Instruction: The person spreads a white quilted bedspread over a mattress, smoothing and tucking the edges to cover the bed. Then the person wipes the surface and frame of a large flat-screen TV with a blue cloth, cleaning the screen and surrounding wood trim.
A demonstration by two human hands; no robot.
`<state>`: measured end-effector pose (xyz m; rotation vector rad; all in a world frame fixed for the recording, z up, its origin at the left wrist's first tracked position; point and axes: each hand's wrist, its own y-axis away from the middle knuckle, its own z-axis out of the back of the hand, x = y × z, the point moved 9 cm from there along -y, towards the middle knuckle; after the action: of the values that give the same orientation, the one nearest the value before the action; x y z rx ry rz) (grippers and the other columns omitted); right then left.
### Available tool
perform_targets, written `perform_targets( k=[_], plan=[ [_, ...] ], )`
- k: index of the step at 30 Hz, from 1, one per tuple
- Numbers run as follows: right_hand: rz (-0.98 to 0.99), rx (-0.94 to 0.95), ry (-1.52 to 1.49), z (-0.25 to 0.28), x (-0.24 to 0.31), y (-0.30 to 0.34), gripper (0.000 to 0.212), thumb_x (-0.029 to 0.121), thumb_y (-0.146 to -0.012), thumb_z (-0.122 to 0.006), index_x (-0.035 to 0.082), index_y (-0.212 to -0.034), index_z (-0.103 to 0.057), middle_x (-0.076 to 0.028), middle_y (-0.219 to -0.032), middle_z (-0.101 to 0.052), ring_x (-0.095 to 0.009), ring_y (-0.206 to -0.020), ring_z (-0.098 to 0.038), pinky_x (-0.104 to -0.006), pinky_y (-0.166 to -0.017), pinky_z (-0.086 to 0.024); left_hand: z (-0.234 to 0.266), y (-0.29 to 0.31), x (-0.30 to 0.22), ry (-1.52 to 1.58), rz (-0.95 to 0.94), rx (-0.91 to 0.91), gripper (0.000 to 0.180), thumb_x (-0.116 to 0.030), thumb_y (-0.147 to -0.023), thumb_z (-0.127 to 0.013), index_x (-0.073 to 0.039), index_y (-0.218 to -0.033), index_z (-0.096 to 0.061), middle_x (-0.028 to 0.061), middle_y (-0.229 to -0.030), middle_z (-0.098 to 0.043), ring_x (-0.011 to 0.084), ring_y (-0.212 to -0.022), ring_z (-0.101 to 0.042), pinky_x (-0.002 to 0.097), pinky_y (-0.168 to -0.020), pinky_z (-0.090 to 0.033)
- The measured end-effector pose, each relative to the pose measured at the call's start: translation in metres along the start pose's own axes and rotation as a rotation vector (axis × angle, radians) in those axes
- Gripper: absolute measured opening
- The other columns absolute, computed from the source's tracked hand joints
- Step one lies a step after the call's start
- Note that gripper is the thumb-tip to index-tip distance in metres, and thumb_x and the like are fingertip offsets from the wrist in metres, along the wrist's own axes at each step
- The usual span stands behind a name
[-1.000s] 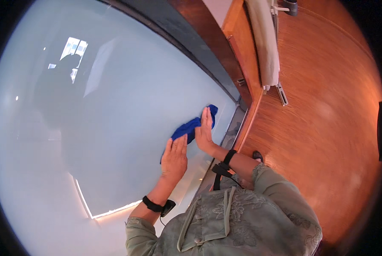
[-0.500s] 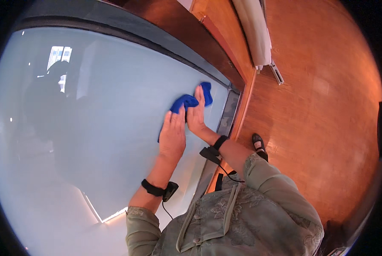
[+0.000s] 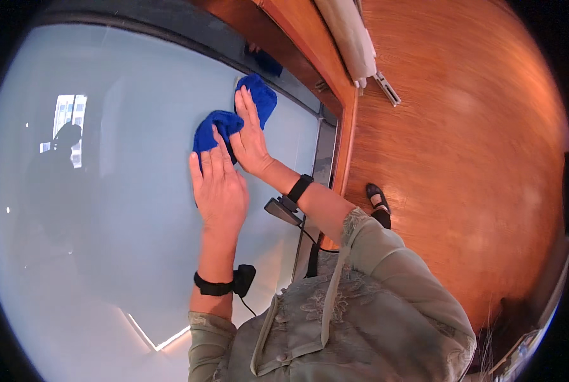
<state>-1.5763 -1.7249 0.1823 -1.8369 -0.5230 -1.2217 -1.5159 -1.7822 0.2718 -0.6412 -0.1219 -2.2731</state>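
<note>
cloth (image 3: 261, 100) on panel (image 3: 145, 175), floor (image 3: 453, 143) to the right

Head view, watched from afar: I can make out no readable text, label, number, brand or sign.

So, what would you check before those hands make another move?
1. Left hand on the blue cloth: ok, fingers reach onto it.
2. Right hand on the cloth: ok, fingers lie along it.
3. Cloth spread flat: not ok, it is bunched in folds.
4. Left wristband and right wristband on: ok, both wrap around.
5. Cables clear of the cloth: ok, both trail toward the clothing.
6. Firm pressure on the glossy surface: cannot tell.
</note>
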Motion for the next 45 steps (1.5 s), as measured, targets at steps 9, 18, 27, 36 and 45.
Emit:
perform_targets(
  k=[9,18,27,36,45],
  plan=[
    [-0.084,0.051,0.125,-0.046,-0.02,0.218,0.049,0.016,-0.095,-0.041,-0.014,-0.134,-0.036,-0.031,-0.152,-0.009,-0.043,-0.143,-0.007,-0.0435,-0.115,-0.015,-0.067,0.195,-0.017,0.232,-0.056,0.066,0.07,-0.008,-0.076,-0.056,0.009,-0.14,-0.033,0.0163,-0.117,-0.05,0.0295,-0.11,-0.049,0.0479,-0.108,-0.029],
    [-0.215,0.202,-0.036,-0.057,0.011,0.266,0.08,0.0,-0.078,-0.045,-0.006,-0.148,-0.008,-0.027,-0.154,-0.003,-0.042,-0.143,-0.01,-0.0383,-0.114,-0.021,-0.09,0.278,-0.008,0.224,0.02,0.224,0.07,-0.007,-0.077,-0.054,0.007,-0.142,-0.031,0.0142,-0.134,-0.045,0.0269,-0.121,-0.045,0.0457,-0.112,-0.023],
    [-0.179,0.334,-0.124,-0.049,0.0,0.271,0.087,-0.01,-0.072,-0.048,-0.002,-0.149,-0.01,-0.026,-0.154,-0.005,-0.041,-0.144,-0.008,-0.0378,-0.115,-0.019,-0.126,0.289,-0.01,0.054,0.15,0.36,0.073,-0.02,-0.079,-0.06,0.003,-0.143,-0.032,0.0146,-0.154,-0.025,0.0308,-0.13,-0.037,0.0487,-0.111,-0.02],
    [0.001,0.264,-0.127,-0.032,0.039,0.175,0.083,-0.012,-0.07,-0.048,-0.01,-0.145,-0.011,-0.03,-0.152,-0.006,-0.047,-0.142,-0.008,-0.0477,-0.116,-0.017,-0.097,0.236,-0.015,-0.102,0.286,0.309,0.074,-0.025,-0.08,-0.062,0.0,-0.144,-0.033,0.0147,-0.153,-0.026,0.0299,-0.128,-0.038,0.0504,-0.108,-0.022],
    [-0.005,0.315,-0.1,-0.037,0.041,0.186,0.085,-0.017,-0.069,-0.044,-0.005,-0.148,-0.013,-0.025,-0.154,-0.006,-0.043,-0.143,-0.009,-0.0447,-0.115,-0.019,-0.102,0.244,-0.007,-0.216,0.258,0.312,0.077,-0.027,-0.081,-0.063,-0.004,-0.147,-0.029,0.0096,-0.153,-0.027,0.0263,-0.126,-0.039,0.0489,-0.109,-0.021]
  ],
)
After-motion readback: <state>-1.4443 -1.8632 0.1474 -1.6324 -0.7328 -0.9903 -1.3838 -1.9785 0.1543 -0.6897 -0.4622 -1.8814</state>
